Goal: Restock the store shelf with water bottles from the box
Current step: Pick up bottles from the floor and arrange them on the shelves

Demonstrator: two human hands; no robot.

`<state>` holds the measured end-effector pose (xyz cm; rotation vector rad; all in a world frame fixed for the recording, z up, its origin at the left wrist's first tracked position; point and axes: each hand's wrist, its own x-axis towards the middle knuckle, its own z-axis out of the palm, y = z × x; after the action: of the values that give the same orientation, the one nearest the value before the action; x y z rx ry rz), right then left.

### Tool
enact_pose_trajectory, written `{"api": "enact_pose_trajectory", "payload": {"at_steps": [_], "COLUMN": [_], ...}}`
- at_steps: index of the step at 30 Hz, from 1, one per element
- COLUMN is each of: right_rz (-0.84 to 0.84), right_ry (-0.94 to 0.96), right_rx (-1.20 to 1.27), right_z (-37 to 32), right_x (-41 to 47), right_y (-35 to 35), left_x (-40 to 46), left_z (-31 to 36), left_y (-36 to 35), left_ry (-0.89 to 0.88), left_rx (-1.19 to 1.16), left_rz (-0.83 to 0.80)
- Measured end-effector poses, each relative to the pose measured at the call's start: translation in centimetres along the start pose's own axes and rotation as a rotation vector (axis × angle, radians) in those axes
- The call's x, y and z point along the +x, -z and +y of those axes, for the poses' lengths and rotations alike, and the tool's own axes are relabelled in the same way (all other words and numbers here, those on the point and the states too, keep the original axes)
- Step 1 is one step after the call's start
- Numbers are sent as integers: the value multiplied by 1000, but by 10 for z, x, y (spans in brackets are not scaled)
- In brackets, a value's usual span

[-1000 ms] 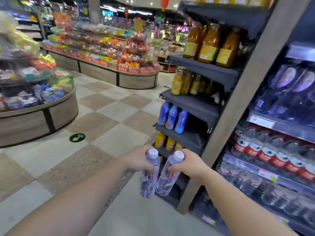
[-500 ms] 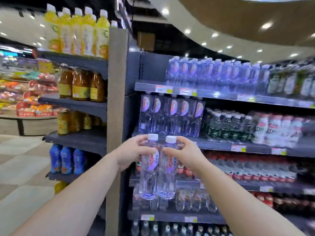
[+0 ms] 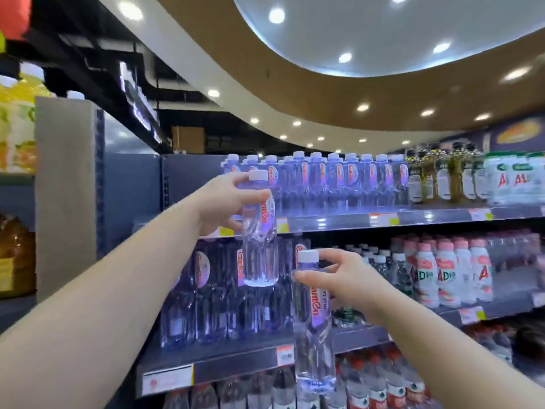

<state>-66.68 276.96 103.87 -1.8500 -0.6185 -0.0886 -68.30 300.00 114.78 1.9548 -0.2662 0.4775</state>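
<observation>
So both hands have a water bottle each right now. The left hand [image 3: 219, 203] has its grip wrapped around the upper part of the left bottle [image 3: 259, 231], holding it upright and raised in front of the top shelf [image 3: 383, 220], right by the left end of the row of matching bottles [image 3: 324, 178] standing there. The right hand [image 3: 339, 278] sits lower, thumb and fingers pinching the right bottle [image 3: 314, 326] just under its white cap, so it hangs upright in front of the middle shelf [image 3: 236, 367]. The two bottles are apart, not touching. Further right on the shelves there are white drink bottles with pink caps [image 3: 451, 273], and red-labelled bottles [image 3: 383, 379] fill the row below.
</observation>
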Motion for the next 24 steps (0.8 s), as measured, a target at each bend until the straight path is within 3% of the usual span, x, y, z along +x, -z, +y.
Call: {"api": "enact_pose_trajectory", "payload": {"at_steps": [11,24], "right_rz": [84,-83], "right_ry": [72,176], "right_rx": [-27,-2], "right_z": [4,24], "right_x": [108,169], "right_y": [57,100], "left_x": [175,235], "left_z": [32,-28], "left_y": [-7,-39], "left_ry": [-102,-26], "left_rx": [52,113], "left_rz": [127,355]}}
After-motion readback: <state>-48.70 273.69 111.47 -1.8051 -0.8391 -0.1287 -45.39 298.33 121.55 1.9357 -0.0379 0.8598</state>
